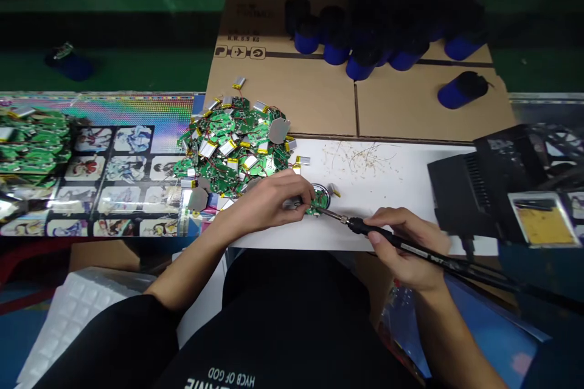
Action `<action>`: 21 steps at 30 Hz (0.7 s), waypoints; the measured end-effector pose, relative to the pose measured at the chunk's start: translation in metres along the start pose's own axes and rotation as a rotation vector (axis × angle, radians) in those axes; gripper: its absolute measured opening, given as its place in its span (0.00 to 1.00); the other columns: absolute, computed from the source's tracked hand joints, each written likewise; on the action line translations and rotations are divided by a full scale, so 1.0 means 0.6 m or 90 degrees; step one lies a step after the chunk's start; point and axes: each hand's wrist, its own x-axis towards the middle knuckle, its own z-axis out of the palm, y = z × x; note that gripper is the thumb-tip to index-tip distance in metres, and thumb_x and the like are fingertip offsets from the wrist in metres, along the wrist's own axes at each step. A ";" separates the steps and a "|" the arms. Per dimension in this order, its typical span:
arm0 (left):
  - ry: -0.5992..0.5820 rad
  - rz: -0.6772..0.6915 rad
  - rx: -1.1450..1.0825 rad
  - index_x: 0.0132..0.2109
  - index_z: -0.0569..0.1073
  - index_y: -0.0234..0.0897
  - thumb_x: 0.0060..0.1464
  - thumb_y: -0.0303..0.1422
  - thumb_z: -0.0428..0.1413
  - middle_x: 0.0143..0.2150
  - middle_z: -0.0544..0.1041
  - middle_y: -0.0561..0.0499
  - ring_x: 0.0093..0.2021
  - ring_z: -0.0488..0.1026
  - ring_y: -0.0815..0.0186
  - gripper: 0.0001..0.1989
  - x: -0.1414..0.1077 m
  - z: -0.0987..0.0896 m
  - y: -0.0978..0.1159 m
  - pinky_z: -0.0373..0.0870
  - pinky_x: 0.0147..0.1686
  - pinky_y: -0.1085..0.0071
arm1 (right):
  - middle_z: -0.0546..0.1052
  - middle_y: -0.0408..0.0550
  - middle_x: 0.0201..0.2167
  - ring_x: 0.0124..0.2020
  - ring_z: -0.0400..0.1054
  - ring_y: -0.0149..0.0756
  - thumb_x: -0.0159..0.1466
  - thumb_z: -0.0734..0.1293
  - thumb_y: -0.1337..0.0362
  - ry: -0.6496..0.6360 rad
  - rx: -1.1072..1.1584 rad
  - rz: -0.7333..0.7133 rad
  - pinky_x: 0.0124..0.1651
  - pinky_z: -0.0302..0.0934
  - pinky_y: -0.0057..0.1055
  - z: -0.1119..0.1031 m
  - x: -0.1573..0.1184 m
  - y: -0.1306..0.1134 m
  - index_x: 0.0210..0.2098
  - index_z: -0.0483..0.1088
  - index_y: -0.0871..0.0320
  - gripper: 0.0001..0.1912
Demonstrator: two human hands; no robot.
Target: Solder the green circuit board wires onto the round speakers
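Observation:
My right hand (408,246) is wrapped round the black handle of a soldering iron (365,226). The iron's metal tip points left and meets a small green circuit board (321,199) on the white work surface. My left hand (285,196) is closed in a pinch at the board's left edge; what its fingertips hold is hidden. A dark ring shows round the board, and a small silver battery cell (334,189) lies at its right. Just beyond my left hand is a heap of green circuit boards (223,173) with silver, yellow-taped cells.
Dark-blue cylinders (335,51) stand on flattened cardboard (283,94) at the back; one cylinder (462,90) lies apart. A black box-shaped device (474,185) and a yellow sponge tray (542,219) are at right. Bits of wire (360,158) litter the white surface. More boards (34,146) lie far left.

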 end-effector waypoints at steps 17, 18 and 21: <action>-0.003 0.009 0.012 0.42 0.74 0.38 0.69 0.26 0.56 0.46 0.82 0.49 0.47 0.77 0.63 0.05 -0.002 0.002 -0.004 0.72 0.52 0.64 | 0.85 0.42 0.31 0.28 0.80 0.32 0.64 0.74 0.65 -0.019 -0.001 0.007 0.32 0.73 0.23 0.000 -0.001 0.002 0.40 0.80 0.53 0.04; -0.004 0.007 0.012 0.41 0.74 0.38 0.69 0.26 0.56 0.46 0.82 0.49 0.47 0.77 0.63 0.05 -0.002 0.002 -0.003 0.72 0.52 0.64 | 0.85 0.42 0.31 0.28 0.80 0.32 0.64 0.74 0.65 -0.019 -0.001 0.007 0.32 0.73 0.23 0.000 0.000 0.002 0.40 0.80 0.53 0.04; -0.007 0.004 0.015 0.41 0.74 0.38 0.69 0.26 0.56 0.45 0.82 0.49 0.47 0.77 0.63 0.05 -0.001 0.001 -0.002 0.72 0.51 0.65 | 0.85 0.42 0.31 0.27 0.80 0.32 0.64 0.74 0.65 -0.016 0.002 0.009 0.30 0.72 0.23 0.000 0.002 0.001 0.39 0.80 0.53 0.04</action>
